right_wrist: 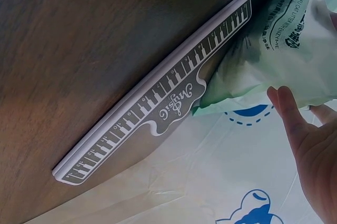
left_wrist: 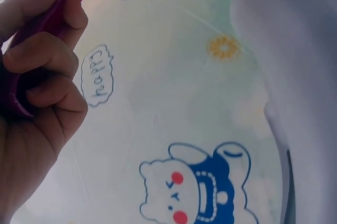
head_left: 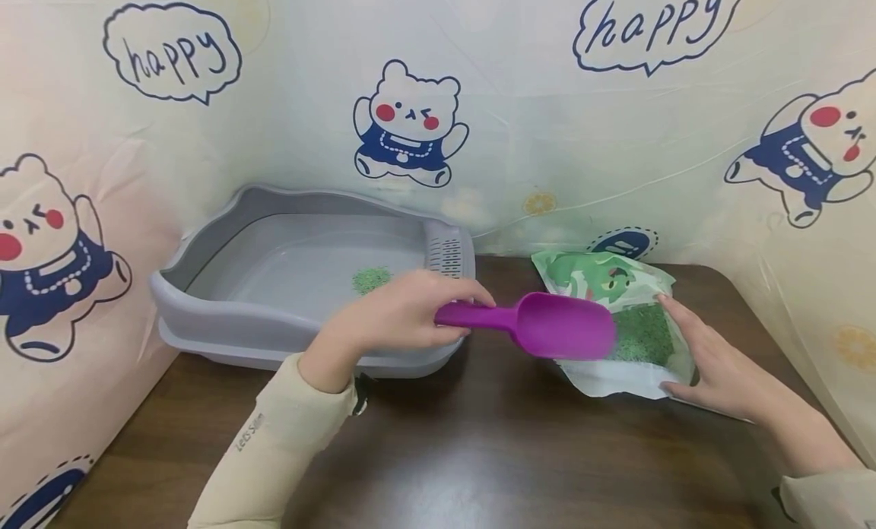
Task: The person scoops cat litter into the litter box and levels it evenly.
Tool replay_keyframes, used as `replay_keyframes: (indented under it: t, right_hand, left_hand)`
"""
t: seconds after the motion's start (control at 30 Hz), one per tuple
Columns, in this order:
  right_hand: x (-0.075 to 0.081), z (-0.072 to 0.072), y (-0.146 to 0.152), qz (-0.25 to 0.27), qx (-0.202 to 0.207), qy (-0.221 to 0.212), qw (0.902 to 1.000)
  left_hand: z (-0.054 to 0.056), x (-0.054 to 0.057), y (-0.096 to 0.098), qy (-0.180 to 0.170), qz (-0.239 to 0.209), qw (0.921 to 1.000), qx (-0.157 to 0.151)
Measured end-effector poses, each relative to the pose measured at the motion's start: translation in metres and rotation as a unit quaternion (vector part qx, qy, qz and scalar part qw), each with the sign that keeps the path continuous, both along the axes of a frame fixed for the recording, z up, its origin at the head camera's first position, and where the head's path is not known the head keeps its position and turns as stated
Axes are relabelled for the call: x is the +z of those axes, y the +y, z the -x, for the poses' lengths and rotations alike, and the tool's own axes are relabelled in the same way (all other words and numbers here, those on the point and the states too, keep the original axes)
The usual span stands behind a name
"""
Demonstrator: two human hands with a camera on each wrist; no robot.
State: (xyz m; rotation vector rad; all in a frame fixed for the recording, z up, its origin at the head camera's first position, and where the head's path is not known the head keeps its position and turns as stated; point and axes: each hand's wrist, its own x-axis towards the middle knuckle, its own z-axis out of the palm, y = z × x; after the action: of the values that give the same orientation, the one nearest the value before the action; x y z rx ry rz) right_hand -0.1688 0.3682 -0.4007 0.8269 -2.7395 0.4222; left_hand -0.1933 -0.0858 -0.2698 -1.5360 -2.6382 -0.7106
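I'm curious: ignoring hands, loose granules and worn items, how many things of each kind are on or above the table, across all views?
Litter tray, grey: 1
Scoop, purple: 1
Bag, green and white: 1
Piano-key strip, in the right wrist view: 1
Total: 4

The left forearm [head_left: 256, 453] slants up and inward, the left hand [head_left: 404, 308] curled in a grip, while the right hand [head_left: 722, 369] points inward, thumb [head_left: 686, 393] apart from fingers [head_left: 683, 321].
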Motion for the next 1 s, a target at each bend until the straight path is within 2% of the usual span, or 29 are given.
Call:
replay_keyframes:
  t: [0.13,0.33,0.57,0.8,1.0]
  right_hand:
    - [-0.001,0.001,0.001,0.0,0.001,0.004,1.0]
    - [0.0,0.001,0.002,0.001,0.0,0.001,1.0]
    - [-0.001,0.0,0.001,0.004,-0.008,-0.021,0.9997]
    - [-0.001,0.0,0.001,0.006,-0.008,-0.019,0.9998]
    - [-0.001,0.001,0.001,0.005,0.0,-0.009,1.0]
  left_hand:
    - [0.0,-0.003,0.012,-0.013,0.013,0.9998,-0.002]
    - [0.002,-0.008,0.029,-0.046,0.024,0.9981,-0.031]
    - [0.007,-0.018,0.047,-0.054,0.027,0.9972,-0.043]
    - [0.007,-0.031,0.062,-0.068,0.041,0.9961,-0.037]
    - [0.005,-0.041,0.07,-0.063,0.054,0.9964,-0.02]
